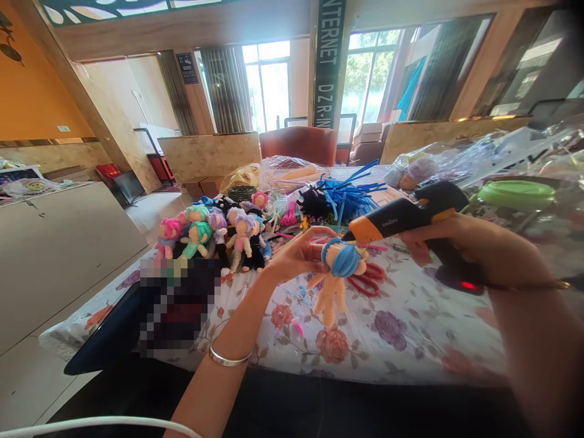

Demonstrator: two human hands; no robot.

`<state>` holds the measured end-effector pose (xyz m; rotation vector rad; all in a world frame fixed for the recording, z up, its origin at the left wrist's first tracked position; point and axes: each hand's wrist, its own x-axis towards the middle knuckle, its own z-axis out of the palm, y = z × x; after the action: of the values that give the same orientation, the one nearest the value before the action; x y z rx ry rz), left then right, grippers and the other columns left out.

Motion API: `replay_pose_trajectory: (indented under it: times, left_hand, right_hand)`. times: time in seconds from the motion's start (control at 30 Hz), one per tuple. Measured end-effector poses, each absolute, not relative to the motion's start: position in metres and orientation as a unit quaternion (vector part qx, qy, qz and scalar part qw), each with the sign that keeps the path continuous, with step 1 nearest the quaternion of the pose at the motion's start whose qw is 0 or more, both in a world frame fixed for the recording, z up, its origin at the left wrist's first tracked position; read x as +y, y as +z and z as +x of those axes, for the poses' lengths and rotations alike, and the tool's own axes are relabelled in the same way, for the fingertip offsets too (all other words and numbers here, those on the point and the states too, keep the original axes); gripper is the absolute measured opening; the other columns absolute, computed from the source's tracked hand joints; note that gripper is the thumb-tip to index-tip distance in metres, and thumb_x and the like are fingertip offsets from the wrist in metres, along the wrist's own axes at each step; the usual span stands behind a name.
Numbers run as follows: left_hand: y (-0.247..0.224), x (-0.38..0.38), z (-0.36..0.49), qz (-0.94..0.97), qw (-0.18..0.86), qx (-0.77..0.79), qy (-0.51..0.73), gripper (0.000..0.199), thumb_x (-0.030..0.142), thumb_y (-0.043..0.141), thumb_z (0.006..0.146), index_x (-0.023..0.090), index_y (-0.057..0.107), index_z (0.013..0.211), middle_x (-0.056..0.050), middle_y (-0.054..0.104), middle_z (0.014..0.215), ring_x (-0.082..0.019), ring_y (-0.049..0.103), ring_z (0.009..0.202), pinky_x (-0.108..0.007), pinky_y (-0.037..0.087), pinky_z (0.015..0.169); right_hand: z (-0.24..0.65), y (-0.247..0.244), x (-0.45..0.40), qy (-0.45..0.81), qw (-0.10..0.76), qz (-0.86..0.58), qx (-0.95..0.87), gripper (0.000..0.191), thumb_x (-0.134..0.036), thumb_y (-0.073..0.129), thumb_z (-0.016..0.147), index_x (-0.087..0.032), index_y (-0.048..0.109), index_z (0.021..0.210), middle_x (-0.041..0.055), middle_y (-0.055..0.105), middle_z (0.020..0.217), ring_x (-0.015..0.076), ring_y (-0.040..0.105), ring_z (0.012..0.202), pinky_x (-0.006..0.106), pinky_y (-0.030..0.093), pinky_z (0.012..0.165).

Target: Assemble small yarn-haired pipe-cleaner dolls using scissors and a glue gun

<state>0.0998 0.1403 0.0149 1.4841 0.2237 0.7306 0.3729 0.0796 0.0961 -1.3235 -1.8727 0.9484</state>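
Observation:
My left hand [303, 250] is closed around the head of a small peach doll [332, 293] with blue hair [343, 258]. A blue pipe cleaner [341, 213] stands up from the top of its head. In my right hand [474, 243] is a black and orange cordless glue gun [383, 222], a red light glowing at the base of its handle. The gun's nozzle points left, close to the top of the doll's head; whether it touches is unclear. Behind the doll, red-handled scissors [368, 281] lie on the floral tablecloth [292, 347].
Finished dolls with pink, green and purple hair [201, 234] are heaped at the left. Blue pipe cleaners [349, 198] lie in a bundle at the back. A green lid [515, 194] and clear plastic bags [460, 158] crowd the right side. A dark tray-like item [109, 328] sits front left.

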Motion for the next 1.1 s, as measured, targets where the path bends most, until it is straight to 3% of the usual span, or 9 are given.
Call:
replay_pose_trajectory:
  times: [0.57,0.77,0.9,1.1]
  left_hand:
    - [0.017,0.139,0.101,0.664,0.669,0.108,0.316,0.058,0.017,0.079,0.063,0.022,0.049,0.112,0.001,0.068,0.078,-0.010,0.064,0.067,-0.018,0.049,0.066]
    - [0.017,0.138,0.100,0.657,0.672,0.126,0.317,0.061,0.018,0.081,0.060,0.022,0.051,0.113,0.000,0.068,0.078,-0.011,0.065,0.067,-0.019,0.049,0.065]
    - [0.017,0.138,0.101,0.658,0.673,0.122,0.316,0.060,0.018,0.081,0.060,0.021,0.052,0.112,0.000,0.069,0.079,-0.011,0.065,0.068,-0.019,0.049,0.065]
    - [0.017,0.138,0.102,0.668,0.666,0.118,0.310,0.056,0.016,0.080,0.062,0.020,0.053,0.112,0.000,0.069,0.079,-0.011,0.065,0.070,-0.019,0.049,0.066]
  right_hand:
    - [0.369,0.103,0.075,0.456,0.330,-0.476,-0.676,0.029,-0.034,0.070,0.072,-0.018,0.048,0.061,-0.0026,0.048,0.048,0.0108,0.045,0.044,0.026,0.034,0.044]
    - [0.368,0.101,0.076,0.457,0.330,-0.495,-0.661,0.033,-0.039,0.072,0.068,-0.018,0.048,0.060,-0.0027,0.047,0.048,0.0108,0.043,0.043,0.026,0.034,0.041]
    - [0.371,0.103,0.076,0.429,0.307,-0.501,-0.686,0.037,-0.045,0.070,0.069,-0.019,0.049,0.056,-0.0014,0.049,0.049,0.0114,0.045,0.045,0.027,0.038,0.047]
    - [0.369,0.110,0.071,0.355,0.296,-0.487,-0.741,0.040,-0.053,0.072,0.067,-0.020,0.056,0.050,0.0013,0.055,0.052,0.0158,0.053,0.057,0.032,0.046,0.067]
